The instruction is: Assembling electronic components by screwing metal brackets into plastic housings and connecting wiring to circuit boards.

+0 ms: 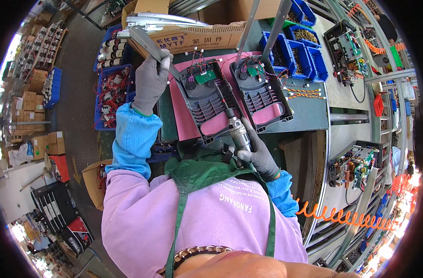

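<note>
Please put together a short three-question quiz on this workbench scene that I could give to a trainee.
1. Multiple choice: what does the right hand hold? A) an orange coiled hose; B) a silver driver; C) a blue bin.
2. True or false: the left hand is empty.
3. Fill the gap: of the two black housings side by side, the driver's long bit is over the ____ one, as the person sees them.

Key:
1. B
2. False; it grips a grey metal bar.
3. Left
</note>
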`<state>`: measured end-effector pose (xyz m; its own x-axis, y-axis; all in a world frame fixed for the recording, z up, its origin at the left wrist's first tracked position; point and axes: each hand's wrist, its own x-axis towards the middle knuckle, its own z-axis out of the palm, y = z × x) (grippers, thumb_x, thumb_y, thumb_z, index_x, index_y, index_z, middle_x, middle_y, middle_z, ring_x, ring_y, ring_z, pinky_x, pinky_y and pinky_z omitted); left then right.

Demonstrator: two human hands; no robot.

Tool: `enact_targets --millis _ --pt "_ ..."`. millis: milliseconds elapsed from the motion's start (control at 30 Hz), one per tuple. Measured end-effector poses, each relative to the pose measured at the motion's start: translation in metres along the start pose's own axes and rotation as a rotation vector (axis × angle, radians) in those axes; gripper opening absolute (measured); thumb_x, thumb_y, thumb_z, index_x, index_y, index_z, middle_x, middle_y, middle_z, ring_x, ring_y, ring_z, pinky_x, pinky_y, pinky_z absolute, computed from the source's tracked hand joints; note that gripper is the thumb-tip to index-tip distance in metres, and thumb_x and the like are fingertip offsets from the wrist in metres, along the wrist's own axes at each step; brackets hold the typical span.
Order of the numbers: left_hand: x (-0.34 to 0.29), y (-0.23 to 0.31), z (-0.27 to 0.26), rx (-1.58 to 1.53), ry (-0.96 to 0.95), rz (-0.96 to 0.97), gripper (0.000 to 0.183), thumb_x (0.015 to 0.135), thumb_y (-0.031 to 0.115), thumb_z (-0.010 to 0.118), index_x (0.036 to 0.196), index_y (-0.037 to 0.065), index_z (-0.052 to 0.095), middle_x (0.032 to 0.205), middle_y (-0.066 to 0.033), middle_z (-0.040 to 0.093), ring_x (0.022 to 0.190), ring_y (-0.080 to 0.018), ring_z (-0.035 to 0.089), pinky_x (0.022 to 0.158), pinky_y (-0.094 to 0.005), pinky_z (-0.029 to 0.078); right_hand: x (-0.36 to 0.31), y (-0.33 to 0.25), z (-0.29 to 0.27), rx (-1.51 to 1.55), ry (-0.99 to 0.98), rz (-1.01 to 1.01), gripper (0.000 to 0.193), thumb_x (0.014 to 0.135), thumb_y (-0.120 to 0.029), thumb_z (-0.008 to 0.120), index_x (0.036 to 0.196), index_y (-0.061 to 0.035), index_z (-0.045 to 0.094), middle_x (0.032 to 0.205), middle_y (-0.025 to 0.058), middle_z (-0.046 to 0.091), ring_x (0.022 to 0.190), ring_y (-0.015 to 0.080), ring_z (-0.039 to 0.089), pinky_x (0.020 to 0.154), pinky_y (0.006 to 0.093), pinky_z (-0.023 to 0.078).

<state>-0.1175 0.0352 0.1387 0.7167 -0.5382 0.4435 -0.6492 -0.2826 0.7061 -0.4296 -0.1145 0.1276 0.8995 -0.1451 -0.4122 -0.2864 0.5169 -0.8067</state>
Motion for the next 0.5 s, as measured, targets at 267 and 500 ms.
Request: enact_targets --millis 267,500 --pt "-0.022 -0.063 0.042 0.260 -0.191 -0.177 0.025 0.090 0.027 0.061 0.104 0.007 0.066 0.086 -0.0161 0.069 0.083 -0.0280 0.069 0.073 -0.0358 0.053 0.053 0.002 0.013 -0.350 -0.048 -0.032 0.095 0.078 -0.010 0.073 0.154 -0.0095 0.015 0.130 0.0100 0.049 0.103 0.0157 0.053 0.088 0.0288 0.046" --pt "-0.022 -0.071 0.053 0.263 -0.101 -0.204 0.026 0.092 0.030 0.058 0.099 0.008 0.067 0.084 -0.0166 0.068 0.081 -0.0346 0.067 0.070 -0.0394 0.052 0.092 0.021 0.022 -0.458 0.001 -0.005 0.095 0.077 -0.026 0.075 0.153 -0.0101 0.019 0.130 0.0190 0.055 0.114 0.0235 0.056 0.097 0.0321 0.042"
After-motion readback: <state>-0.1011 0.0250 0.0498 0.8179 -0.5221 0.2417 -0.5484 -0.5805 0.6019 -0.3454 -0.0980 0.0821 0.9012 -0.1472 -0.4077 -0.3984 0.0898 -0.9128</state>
